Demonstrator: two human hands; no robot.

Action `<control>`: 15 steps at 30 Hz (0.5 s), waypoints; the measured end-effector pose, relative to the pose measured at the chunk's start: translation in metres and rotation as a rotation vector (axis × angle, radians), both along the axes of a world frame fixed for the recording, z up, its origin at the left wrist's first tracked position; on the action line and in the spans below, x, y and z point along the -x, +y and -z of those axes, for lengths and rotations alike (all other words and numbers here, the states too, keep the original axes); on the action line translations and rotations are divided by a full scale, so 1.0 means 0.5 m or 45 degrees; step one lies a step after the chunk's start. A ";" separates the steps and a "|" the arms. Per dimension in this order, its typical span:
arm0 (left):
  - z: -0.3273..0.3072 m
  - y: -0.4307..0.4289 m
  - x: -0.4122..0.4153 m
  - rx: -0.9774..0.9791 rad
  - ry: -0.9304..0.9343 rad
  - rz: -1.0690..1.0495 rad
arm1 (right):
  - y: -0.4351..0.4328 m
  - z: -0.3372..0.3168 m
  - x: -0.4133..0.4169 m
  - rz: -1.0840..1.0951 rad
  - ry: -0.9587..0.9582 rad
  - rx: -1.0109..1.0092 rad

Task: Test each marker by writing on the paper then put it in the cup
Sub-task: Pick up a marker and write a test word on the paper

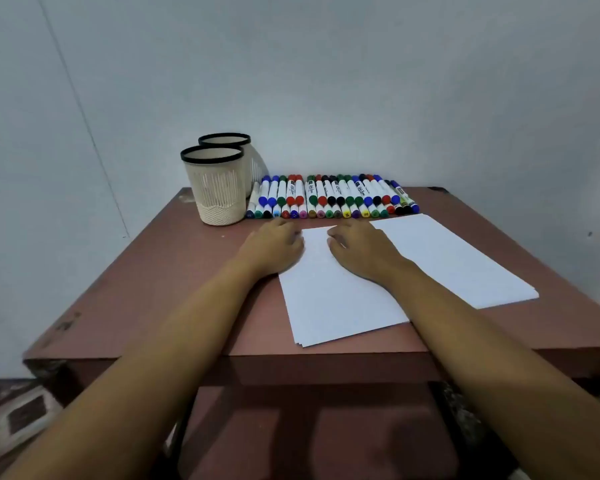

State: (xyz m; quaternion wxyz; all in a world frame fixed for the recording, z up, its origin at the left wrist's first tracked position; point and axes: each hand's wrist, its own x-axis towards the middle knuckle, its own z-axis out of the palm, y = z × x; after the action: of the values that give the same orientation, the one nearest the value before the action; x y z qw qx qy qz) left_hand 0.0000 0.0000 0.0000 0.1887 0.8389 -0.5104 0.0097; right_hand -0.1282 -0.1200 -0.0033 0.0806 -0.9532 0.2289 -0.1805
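Note:
Several markers (329,199) with coloured caps lie in a tight row along the table's far edge. Two cream mesh cups with black rims stand at the far left, the near cup (215,188) in front of the far cup (238,147). A small stack of white paper (329,299) lies in the middle of the table. My left hand (274,249) rests flat at the paper's left edge. My right hand (361,251) rests palm down on the paper's top. Neither hand holds a marker.
A second stack of white paper (454,258) lies to the right, partly overlapping the first. The reddish-brown table (174,278) stands against a pale wall. Its near edge runs below my forearms, with a patterned floor at lower left.

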 end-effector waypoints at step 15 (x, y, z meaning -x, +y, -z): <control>0.001 0.001 -0.002 0.005 -0.023 0.010 | -0.204 -0.097 -0.053 0.652 -0.122 -0.100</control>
State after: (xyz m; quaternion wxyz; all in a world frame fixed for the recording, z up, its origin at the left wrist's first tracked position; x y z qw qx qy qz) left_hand 0.0012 0.0004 -0.0004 0.1858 0.8365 -0.5152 0.0174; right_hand -0.1017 -0.2221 0.0452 0.0799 -0.8507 0.4653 -0.2311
